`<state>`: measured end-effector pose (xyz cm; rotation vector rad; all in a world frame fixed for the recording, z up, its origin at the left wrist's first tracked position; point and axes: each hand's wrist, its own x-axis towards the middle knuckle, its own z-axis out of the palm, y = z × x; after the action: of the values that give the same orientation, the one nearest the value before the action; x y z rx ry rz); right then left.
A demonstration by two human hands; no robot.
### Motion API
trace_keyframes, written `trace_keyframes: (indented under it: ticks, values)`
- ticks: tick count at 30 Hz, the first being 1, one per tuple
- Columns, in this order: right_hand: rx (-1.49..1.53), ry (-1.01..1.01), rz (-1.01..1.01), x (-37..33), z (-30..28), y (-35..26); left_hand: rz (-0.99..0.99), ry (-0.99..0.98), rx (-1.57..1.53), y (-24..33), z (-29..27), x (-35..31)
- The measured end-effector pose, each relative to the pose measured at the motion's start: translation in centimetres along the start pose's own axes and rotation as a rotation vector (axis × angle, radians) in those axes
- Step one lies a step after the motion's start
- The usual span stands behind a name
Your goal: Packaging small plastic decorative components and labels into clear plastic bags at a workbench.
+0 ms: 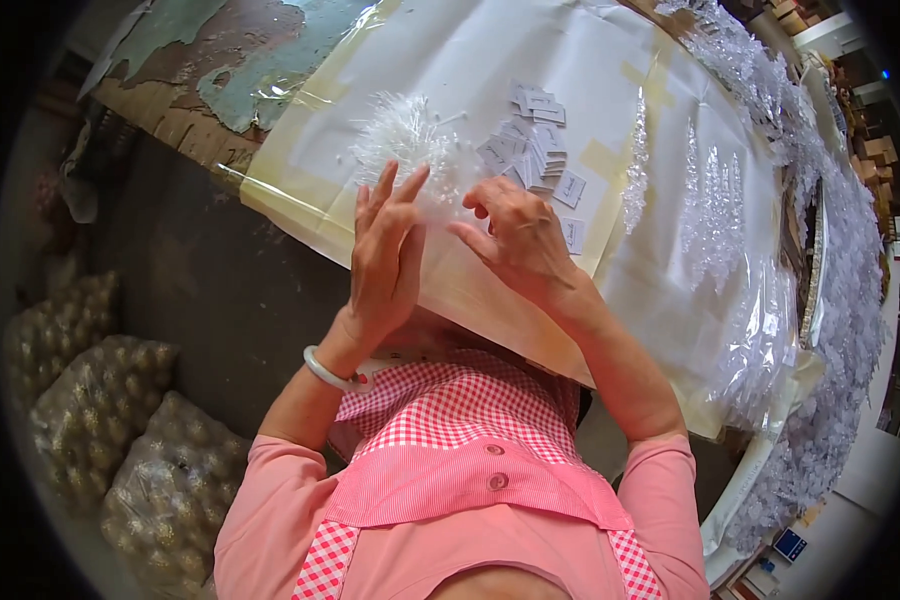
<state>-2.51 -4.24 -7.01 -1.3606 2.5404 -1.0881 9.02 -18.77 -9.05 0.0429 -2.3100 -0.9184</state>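
My left hand (382,250) is raised at the table's near edge. Its upper fingers stretch upward, while its thumb and forefinger come together on the right side. My right hand (520,240) faces it a short way off, with fingers curled in toward the thumb. Between them is a faint pale blur; whatever they hold is too fine to make out. Just beyond my left fingertips lies a loose heap of thin white plastic strands (402,135). Past my right hand, small white printed tags (535,150) are spread in an overlapping pile, with some loose tags (570,188) nearer.
Clear icicle-shaped ornaments (712,205) lie on the paper-covered table (610,90) to the right. A large mass of clear plastic pieces (820,420) lines the far right. Bags of gold balls (105,405) sit on the floor at left. Peeling board (190,70) borders the far left.
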Motion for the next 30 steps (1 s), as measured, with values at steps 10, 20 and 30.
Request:
trace_keyframes:
  ticks: [10,20,30]
  values:
    - [-0.018,-0.167,0.098,-5.5,-2.7,-1.7,-0.123,-0.166,-0.044,-3.1,0.5,1.8]
    - [0.343,0.223,0.431,-13.8,-6.8,-0.6,-0.566,-0.477,-1.152,6.7,3.7,0.4]
    - [0.663,0.385,0.592,-16.3,-7.7,-0.1,-0.718,-0.793,-1.604,10.3,7.8,-0.3]
